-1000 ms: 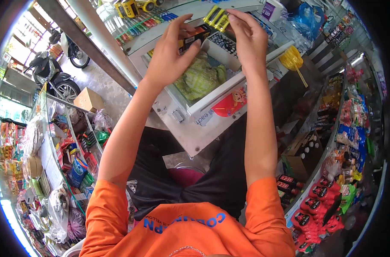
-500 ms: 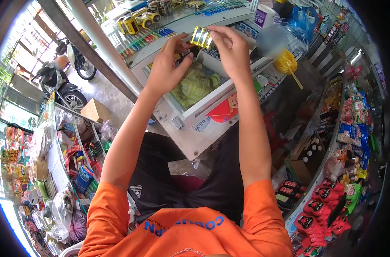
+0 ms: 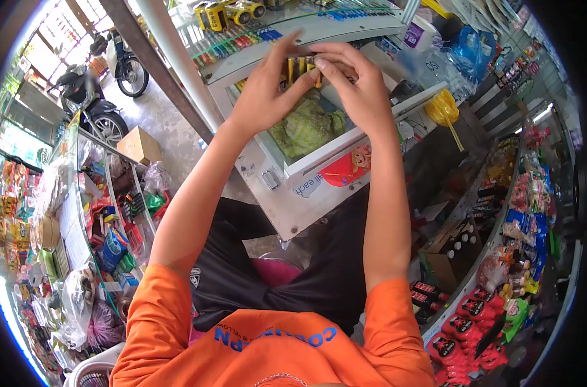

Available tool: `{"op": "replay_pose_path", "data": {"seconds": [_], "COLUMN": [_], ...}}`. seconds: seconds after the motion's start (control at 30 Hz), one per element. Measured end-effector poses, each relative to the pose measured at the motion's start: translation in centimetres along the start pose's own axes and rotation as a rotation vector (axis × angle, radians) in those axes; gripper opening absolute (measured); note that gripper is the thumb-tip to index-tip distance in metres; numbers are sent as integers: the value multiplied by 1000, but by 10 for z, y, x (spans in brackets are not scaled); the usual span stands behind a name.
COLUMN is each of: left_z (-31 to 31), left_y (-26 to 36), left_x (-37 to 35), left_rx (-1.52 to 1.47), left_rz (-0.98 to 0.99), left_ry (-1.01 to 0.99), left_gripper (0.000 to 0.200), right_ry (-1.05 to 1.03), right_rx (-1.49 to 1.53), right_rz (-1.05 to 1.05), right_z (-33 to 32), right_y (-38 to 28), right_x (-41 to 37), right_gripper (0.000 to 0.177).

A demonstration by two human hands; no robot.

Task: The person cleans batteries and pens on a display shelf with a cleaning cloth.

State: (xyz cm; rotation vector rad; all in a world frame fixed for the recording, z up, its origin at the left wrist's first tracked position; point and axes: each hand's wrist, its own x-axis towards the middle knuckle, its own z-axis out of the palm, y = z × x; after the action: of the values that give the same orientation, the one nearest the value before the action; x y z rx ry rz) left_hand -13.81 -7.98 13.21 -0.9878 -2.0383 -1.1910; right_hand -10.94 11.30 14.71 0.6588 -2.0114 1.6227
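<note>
Several small black-and-gold batteries (image 3: 301, 66) in a row, seemingly a pack, are between my hands over an open drawer (image 3: 329, 155). My right hand (image 3: 358, 80) is closed, its thumb and fingers pinching their right end. The thumb of my left hand (image 3: 267, 93) presses on their lower right, while its index finger points up, blurred; its other fingers are mostly hidden behind. Below them, a crumpled green patterned cloth or bag (image 3: 309, 126) lies in the drawer.
Beyond my hands stands a glass display case (image 3: 293, 35) with rows of pens and larger yellow batteries (image 3: 225, 16). A yellow plastic bag (image 3: 441, 106) hangs at the right. Shelves of packaged goods line both sides. A cardboard box (image 3: 138, 145) and motorbikes (image 3: 90, 97) are at the left.
The batteries have come down a little and turned. My left hand has moved in, its thumb now on them and its index finger lifted. The camera view has shifted slightly.
</note>
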Motion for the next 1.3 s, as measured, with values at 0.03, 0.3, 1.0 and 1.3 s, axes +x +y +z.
{"op": "replay_pose_path", "data": {"seconds": [0.03, 0.3, 1.0, 1.3], "left_z": [-4, 0, -3, -3], "left_y": [2, -2, -10, -4], "left_x": [1, -3, -7, -8], "left_rx": [1, -8, -5, -16], "left_rz": [-13, -231, -234, -125], "left_ry": [9, -8, 13, -32], "left_gripper": [60, 42, 39, 38], "right_ry": [-33, 37, 24, 302], "right_rx": [12, -379, -466, -444], "right_rz": [-1, 191, 83, -25], "right_z": [0, -9, 32, 25], "right_y": [0, 2, -10, 5], "right_x": [0, -8, -12, -6], "right_gripper": [24, 57, 20, 21]}}
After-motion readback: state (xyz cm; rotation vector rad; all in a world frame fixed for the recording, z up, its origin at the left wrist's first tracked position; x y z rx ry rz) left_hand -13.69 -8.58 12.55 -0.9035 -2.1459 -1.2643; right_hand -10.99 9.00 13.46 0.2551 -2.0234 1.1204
